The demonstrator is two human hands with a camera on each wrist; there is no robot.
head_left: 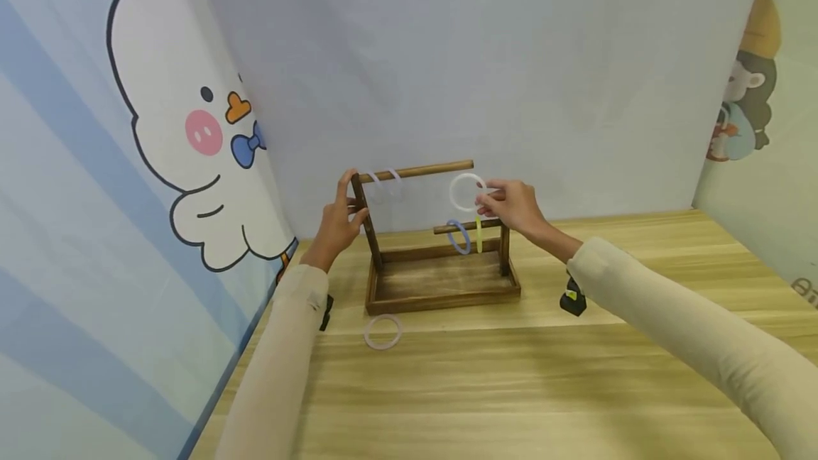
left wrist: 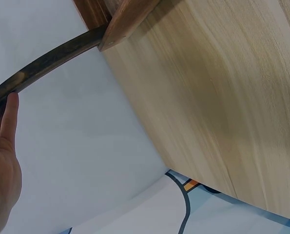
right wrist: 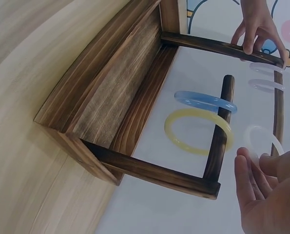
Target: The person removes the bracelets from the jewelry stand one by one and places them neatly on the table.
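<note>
A dark wooden stand (head_left: 441,293) sits on the table with a tall left post and a short right post. My left hand (head_left: 353,197) grips the top of the tall post (left wrist: 42,68). Two clear rings (head_left: 395,177) hang on the upper rod (head_left: 428,170). A blue ring (head_left: 455,241) and a yellow ring (head_left: 478,235) hang on the lower rod (head_left: 463,226). My right hand (head_left: 488,199) pinches a white ring (head_left: 451,190) in the air just below the upper rod's free end. The right wrist view shows the white ring (right wrist: 269,132) at my fingertips (right wrist: 242,163), beside the blue ring (right wrist: 205,101) and yellow ring (right wrist: 198,130).
A pale ring (head_left: 368,336) lies flat on the wooden table (head_left: 511,389) just in front of the stand's left corner. A cartoon duck panel (head_left: 185,133) stands close on the left, and a plain grey backdrop (head_left: 486,55) is behind the stand.
</note>
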